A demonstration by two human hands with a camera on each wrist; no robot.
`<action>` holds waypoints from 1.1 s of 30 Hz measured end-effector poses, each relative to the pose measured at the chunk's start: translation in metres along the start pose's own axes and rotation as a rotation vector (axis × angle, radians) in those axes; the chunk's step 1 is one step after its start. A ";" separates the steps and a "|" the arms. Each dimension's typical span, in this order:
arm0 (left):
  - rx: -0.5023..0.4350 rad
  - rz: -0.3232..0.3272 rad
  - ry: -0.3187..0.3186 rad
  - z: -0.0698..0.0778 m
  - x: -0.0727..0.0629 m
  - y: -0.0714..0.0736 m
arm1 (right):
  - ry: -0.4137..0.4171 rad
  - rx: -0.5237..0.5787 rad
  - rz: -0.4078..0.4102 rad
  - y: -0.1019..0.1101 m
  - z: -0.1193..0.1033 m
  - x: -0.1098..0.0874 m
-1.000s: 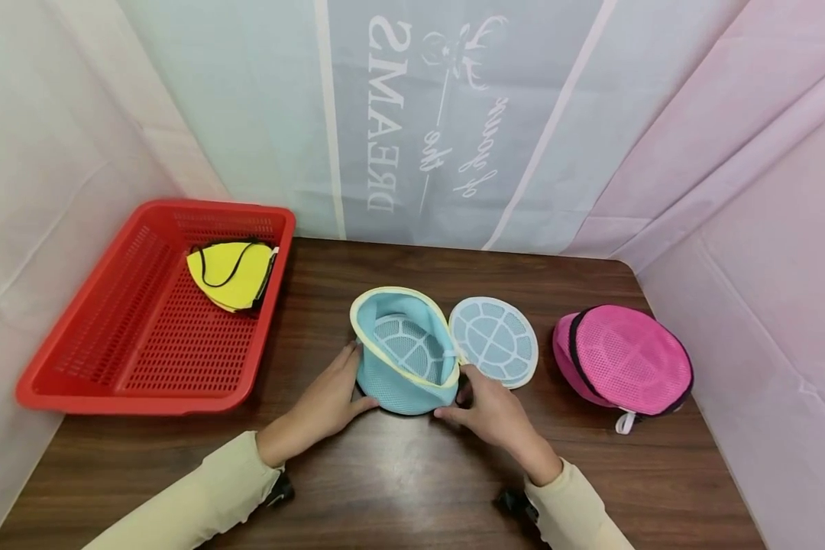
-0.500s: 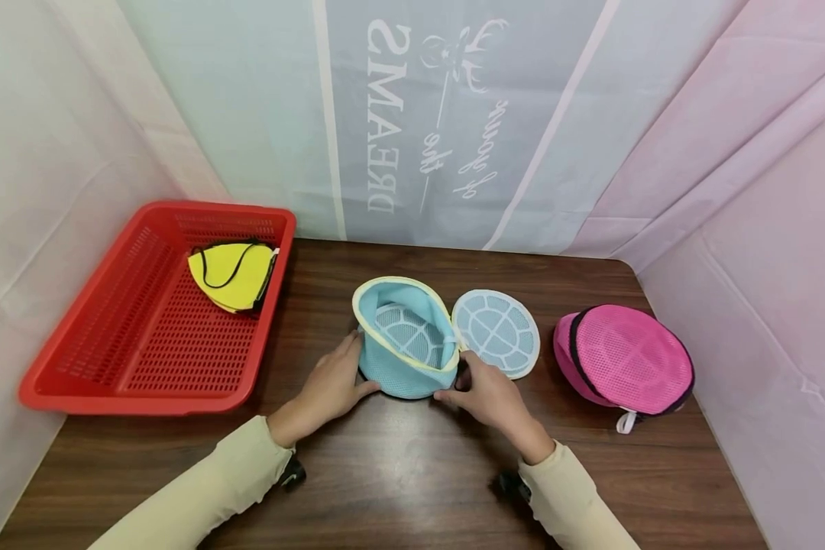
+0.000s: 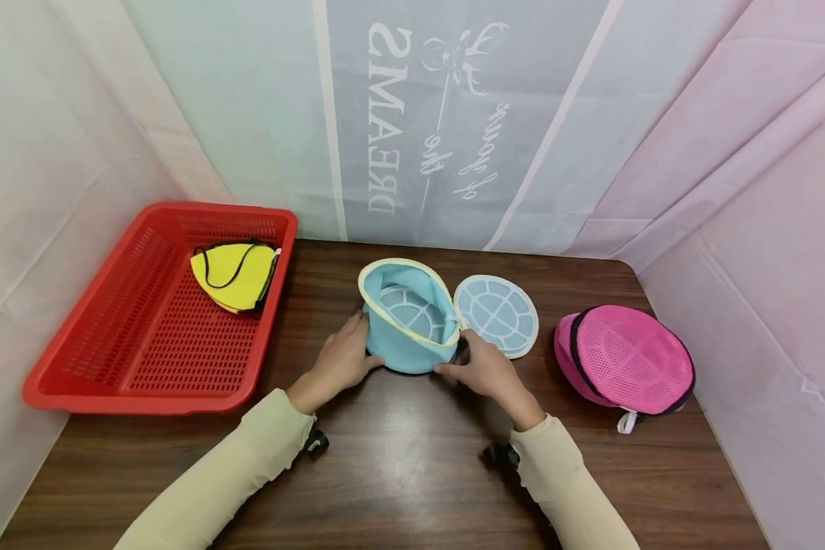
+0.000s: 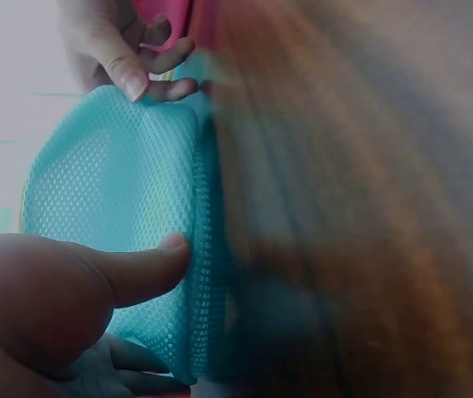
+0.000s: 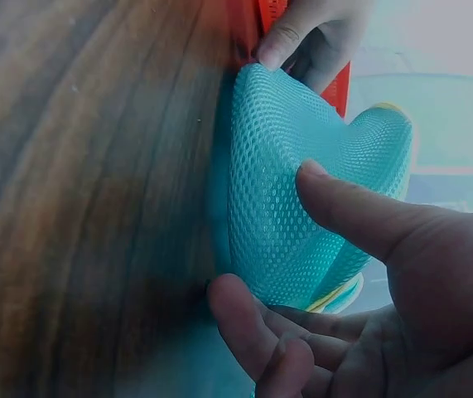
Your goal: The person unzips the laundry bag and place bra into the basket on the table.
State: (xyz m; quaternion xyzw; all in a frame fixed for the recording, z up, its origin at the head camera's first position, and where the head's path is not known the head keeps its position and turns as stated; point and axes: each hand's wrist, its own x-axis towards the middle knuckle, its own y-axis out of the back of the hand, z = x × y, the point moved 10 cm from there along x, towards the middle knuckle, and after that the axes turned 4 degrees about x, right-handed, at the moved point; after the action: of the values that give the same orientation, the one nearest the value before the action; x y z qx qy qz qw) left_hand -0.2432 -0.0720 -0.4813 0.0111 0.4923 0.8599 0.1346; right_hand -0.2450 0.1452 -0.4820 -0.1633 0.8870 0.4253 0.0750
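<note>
A light blue mesh laundry bag [image 3: 406,347] with a yellow-trimmed mouth stands on the table in the head view. Its round lid [image 3: 496,315], ribbed in white, lies folded open to the right. My left hand [image 3: 340,351] holds the bag's left side; in the left wrist view its thumb [image 4: 149,269] lies across the mesh near the base. On the right side, my right hand [image 3: 484,370] grips the bag between thumb and fingers. The right wrist view shows that thumb [image 5: 352,207] on the mesh and the fingers [image 5: 248,323] curled by the lower edge.
A red plastic basket [image 3: 261,336] stands at the left with a folded yellow pouch [image 3: 234,275] trimmed in black inside. To the right sits a pink mesh bag [image 3: 632,355] with a black zip band. Fabric curtains [image 3: 247,114] enclose the brown wooden table [image 3: 399,473].
Both hands have slid the blue bag and its lid away from me across the table, toward the back curtain. The basket and the pink bag stay in place.
</note>
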 end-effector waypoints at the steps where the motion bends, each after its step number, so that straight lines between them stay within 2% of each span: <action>1: -0.001 -0.003 0.006 0.000 0.002 0.001 | -0.007 0.008 -0.004 0.000 0.001 0.002; 10: 0.012 -0.038 0.036 -0.005 0.025 0.006 | -0.010 0.059 0.006 0.004 0.001 0.023; 15: 0.017 -0.053 0.055 -0.009 0.035 0.006 | -0.041 0.069 -0.003 0.004 0.001 0.030; 28: -0.025 -0.070 0.086 -0.009 0.048 0.009 | -0.078 0.042 0.014 0.007 0.003 0.041; 33: -0.029 -0.068 0.092 -0.010 0.051 0.008 | -0.068 0.042 0.034 0.008 0.002 0.042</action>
State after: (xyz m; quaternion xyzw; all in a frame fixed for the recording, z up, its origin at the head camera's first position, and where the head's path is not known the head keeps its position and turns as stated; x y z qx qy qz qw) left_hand -0.2955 -0.0719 -0.4855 -0.0473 0.4854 0.8615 0.1412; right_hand -0.2875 0.1420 -0.4890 -0.1319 0.8953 0.4132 0.1012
